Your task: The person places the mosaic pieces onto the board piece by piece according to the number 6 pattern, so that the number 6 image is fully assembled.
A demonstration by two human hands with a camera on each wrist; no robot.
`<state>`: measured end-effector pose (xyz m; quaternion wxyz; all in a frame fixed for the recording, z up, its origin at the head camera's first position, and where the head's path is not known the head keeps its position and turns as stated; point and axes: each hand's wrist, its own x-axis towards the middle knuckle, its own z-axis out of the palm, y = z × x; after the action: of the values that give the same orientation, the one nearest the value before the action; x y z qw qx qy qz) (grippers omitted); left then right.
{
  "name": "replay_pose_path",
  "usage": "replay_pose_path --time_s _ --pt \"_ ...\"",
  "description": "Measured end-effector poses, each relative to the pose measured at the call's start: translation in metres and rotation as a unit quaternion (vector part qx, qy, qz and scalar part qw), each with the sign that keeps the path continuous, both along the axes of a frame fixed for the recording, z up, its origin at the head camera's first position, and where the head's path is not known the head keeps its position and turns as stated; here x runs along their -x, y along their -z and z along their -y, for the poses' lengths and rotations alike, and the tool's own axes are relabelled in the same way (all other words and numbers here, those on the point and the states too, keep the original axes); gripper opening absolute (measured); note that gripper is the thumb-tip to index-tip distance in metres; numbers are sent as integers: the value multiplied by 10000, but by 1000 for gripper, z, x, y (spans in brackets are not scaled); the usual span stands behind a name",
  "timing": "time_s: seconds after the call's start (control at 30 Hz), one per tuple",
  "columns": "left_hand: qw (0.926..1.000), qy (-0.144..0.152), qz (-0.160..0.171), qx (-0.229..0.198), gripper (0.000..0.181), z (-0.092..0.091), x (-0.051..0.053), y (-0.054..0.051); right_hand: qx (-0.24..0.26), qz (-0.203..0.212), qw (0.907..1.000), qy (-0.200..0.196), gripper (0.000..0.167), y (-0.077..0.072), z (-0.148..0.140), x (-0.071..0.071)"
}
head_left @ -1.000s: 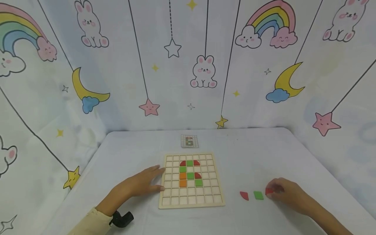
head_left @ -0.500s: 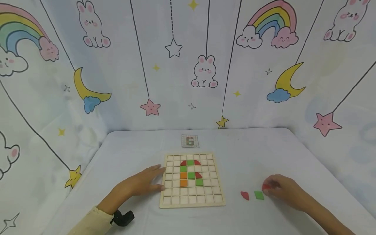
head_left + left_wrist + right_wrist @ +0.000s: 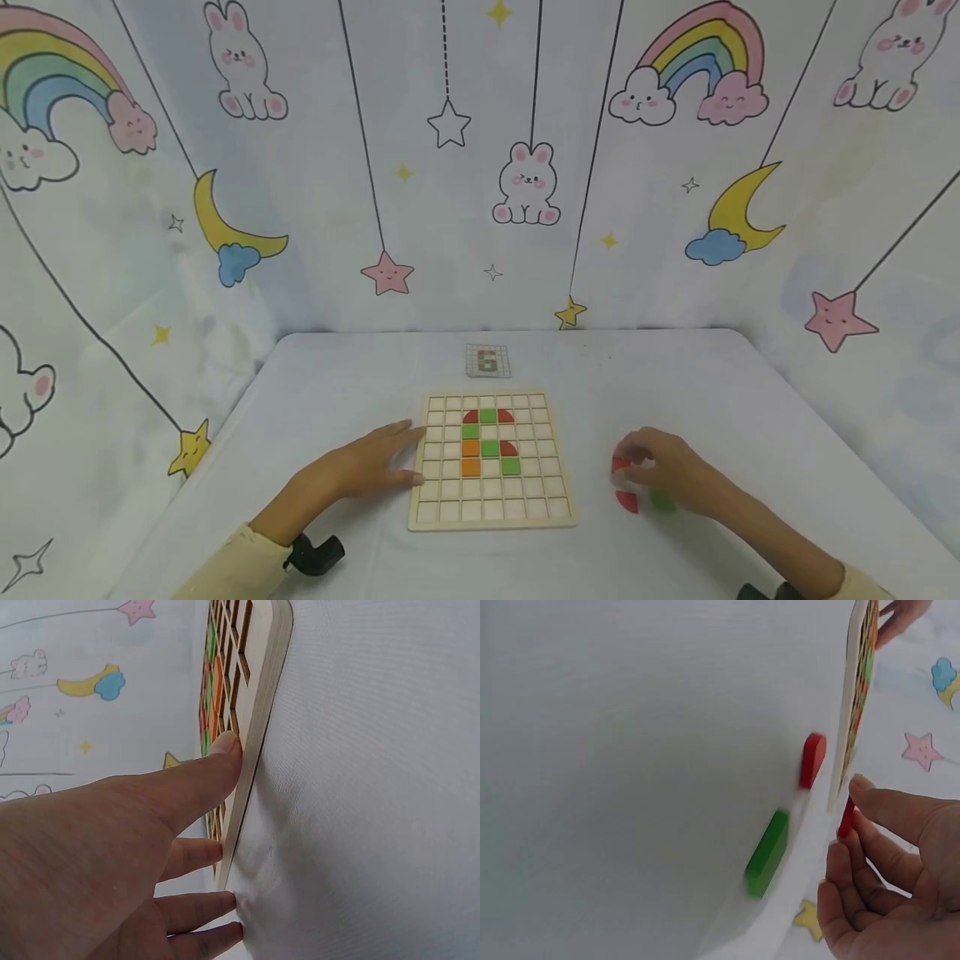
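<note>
A wooden grid board [image 3: 491, 504] lies on the white table, with red, green and orange pieces set in some of its squares. My left hand [image 3: 367, 462] touches the board's left edge, fingers extended; in the left wrist view the thumb [image 3: 202, 776] rests on the rim. To the right of the board, my right hand [image 3: 667, 467] pinches a red quarter-circle tile [image 3: 847, 817] between thumb and fingers, raised above the table. Below that hand lie another red quarter-circle tile [image 3: 627, 501] and a green square tile [image 3: 663, 500], partly covered by the hand in the head view.
Behind the board lies a small card [image 3: 487, 361] with a gridded figure like a 6. A patterned cloth [image 3: 420, 208] with rabbits, stars and moons hangs behind and beside the table [image 3: 337, 367]. Black wrist devices [image 3: 315, 556] sit on both forearms.
My right hand has lifted the red quarter-circle tile and carried it left, passing over the green tile towards the board. My left hand stays at the board's edge.
</note>
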<state>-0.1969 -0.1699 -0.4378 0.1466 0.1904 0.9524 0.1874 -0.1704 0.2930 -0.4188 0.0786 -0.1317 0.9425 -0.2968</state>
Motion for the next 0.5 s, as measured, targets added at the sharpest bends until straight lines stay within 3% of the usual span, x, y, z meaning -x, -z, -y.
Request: replay_pose_path --time_s 0.17,0.37,0.5 --pt "10000 37 1 -11 81 0 2 1 -52 100 9999 -78 18 2 32 7" --pt "10000 6 15 42 81 1 1 1 83 -30 9973 -733 16 9 69 11" --pt "10000 -4 15 84 81 0 0 0 231 38 9952 -947 14 10 93 11"
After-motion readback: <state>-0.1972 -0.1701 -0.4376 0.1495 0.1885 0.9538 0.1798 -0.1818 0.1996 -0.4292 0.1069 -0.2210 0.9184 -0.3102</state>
